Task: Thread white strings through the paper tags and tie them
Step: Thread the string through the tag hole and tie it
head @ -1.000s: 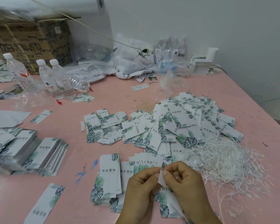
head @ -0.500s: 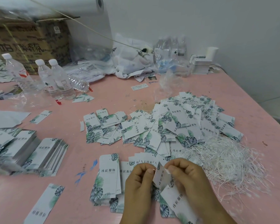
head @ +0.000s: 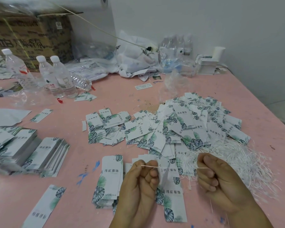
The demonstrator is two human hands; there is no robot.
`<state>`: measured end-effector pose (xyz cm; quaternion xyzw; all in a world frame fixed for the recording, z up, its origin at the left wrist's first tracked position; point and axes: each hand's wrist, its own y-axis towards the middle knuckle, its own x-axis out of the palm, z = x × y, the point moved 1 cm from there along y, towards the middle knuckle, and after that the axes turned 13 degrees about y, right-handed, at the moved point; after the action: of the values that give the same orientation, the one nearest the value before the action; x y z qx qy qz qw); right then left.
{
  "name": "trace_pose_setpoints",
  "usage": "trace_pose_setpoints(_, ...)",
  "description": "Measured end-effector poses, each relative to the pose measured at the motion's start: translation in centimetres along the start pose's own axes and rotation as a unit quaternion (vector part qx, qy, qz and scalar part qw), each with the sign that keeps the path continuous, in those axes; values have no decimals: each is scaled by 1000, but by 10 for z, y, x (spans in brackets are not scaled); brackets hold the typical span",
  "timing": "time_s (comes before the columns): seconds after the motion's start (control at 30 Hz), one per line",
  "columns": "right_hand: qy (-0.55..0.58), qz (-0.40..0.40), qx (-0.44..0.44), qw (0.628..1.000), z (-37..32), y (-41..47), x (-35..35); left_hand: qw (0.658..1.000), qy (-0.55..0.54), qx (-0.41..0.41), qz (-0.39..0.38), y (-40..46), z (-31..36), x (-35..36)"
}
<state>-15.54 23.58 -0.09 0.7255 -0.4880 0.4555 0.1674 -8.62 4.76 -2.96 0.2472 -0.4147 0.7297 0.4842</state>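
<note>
— Where's the string?
— The white string (head: 149,166) runs taut between both fists: the left hand (head: 139,181) pinches one end, the right hand (head: 215,180) the other, fingers curled tight. A blurred tag (head: 166,174) hangs on it between them.
— How many of each?
— Two hands, three upright water bottles (head: 56,76); the loose tags (head: 179,125) and the string heap (head: 234,155) are too many to count.
— The setting?
— A pink table (head: 122,91), a white wall (head: 204,22), a cardboard box (head: 31,35) at back left.
</note>
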Motion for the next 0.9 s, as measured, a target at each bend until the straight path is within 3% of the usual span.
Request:
trace_pose_setpoints(0.1,4,-27,54,998,-1,-5,0,1000,1,-18,1,-1,2,0)
trace_pose_setpoints(0.2,26,-114,118,986,-2,-6,-5,1000,-4,-28,5,-3,5,1)
trace_pose_setpoints(0.33,113,-181,119,970,-2,-4,-3,999,-23,-20,8,-4,9,3)
trace_pose_setpoints(0.53,145,-169,99,970,6,0,-3,995,79,53,-15,-1,-1,-2)
trace_pose_setpoints(0.67,-18,11,-4,1000,13,4,-8,965,227,132,-28,-4,-8,-6)
trace_pose_setpoints(0.73,-91,26,-55,994,21,3,-5,929,328,168,-26,-6,-11,-9)
trace_pose_setpoints(0.8,-213,17,-126,969,29,0,-3,897,386,211,-35,-9,-15,-10)
trace_pose_setpoints(0.9,-389,-1,-255,885,33,-6,0,863,428,264,-44,-13,-17,-11)
